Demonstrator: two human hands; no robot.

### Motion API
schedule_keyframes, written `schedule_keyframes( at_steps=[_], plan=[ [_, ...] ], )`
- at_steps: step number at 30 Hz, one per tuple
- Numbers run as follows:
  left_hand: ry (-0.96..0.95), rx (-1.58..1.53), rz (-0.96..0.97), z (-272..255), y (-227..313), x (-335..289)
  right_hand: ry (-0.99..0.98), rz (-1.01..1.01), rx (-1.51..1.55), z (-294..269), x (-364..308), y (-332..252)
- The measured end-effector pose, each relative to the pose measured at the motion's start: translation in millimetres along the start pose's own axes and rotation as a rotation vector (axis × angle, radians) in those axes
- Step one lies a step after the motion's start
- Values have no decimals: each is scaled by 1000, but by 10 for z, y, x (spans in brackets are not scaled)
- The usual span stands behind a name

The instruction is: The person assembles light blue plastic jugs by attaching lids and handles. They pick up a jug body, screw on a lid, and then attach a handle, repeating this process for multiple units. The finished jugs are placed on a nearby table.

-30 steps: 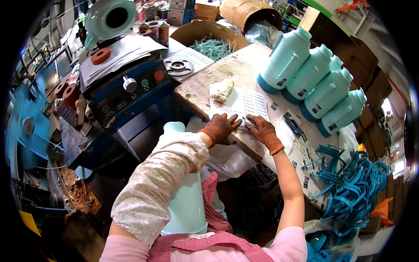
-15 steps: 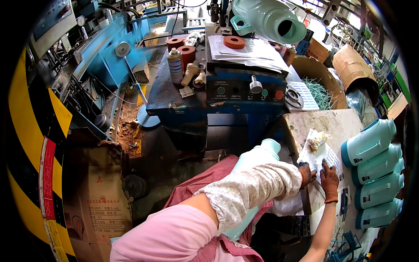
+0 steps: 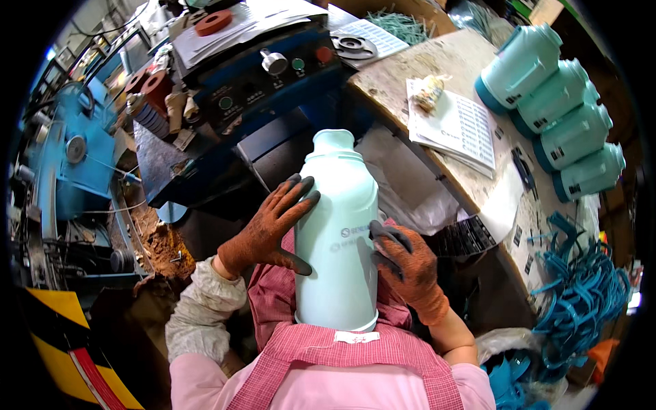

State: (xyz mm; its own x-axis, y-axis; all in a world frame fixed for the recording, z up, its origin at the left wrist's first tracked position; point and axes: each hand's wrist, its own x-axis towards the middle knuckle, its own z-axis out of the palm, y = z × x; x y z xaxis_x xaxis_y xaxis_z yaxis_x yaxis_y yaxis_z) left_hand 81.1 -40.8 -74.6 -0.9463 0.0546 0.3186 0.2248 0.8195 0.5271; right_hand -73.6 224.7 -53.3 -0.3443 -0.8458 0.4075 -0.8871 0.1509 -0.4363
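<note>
A pale mint vacuum flask shell (image 3: 335, 280) stands tilted on my lap, its narrow neck pointing away from me. My left hand (image 3: 263, 236), in an orange glove with dark fingertips, rests against its left side with fingers spread. At its right side my gloved right hand (image 3: 410, 263) is closed, thumb and fingers pinching the edge of a small clear label (image 3: 355, 232) with dark print. A fainter copy of the print shows just below it on the shell. Whether the label touches the surface I cannot tell.
On the worn bench (image 3: 383, 75) at right lie a stack of label sheets (image 3: 454, 130) and black snips (image 3: 525, 171). Several mint flasks with teal bases (image 3: 519, 68) line its far side. Blue plastic strips (image 3: 581, 287) hang at its near end. A control box (image 3: 273, 68) stands ahead.
Both hands have left the label sheets and come to the flask shell on my lap. My view has swung right. The shell, partly covered by my arm before, now shows whole.
</note>
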Motion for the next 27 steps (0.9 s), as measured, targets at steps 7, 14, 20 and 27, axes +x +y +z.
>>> schedule_keyframes(
  at_steps=[7,14,20,27],
  plan=[
    [132,49,85,164,-29,-40,-12,31,-50,113,44,-268],
    [142,35,36,210,-75,-37,4,40,-20,130,95,-321],
    [75,83,22,84,2,-3,-2,43,-105,155,182,-326],
    [-168,278,25,-174,304,253,-62,93,-135,133,84,-239]
  ],
)
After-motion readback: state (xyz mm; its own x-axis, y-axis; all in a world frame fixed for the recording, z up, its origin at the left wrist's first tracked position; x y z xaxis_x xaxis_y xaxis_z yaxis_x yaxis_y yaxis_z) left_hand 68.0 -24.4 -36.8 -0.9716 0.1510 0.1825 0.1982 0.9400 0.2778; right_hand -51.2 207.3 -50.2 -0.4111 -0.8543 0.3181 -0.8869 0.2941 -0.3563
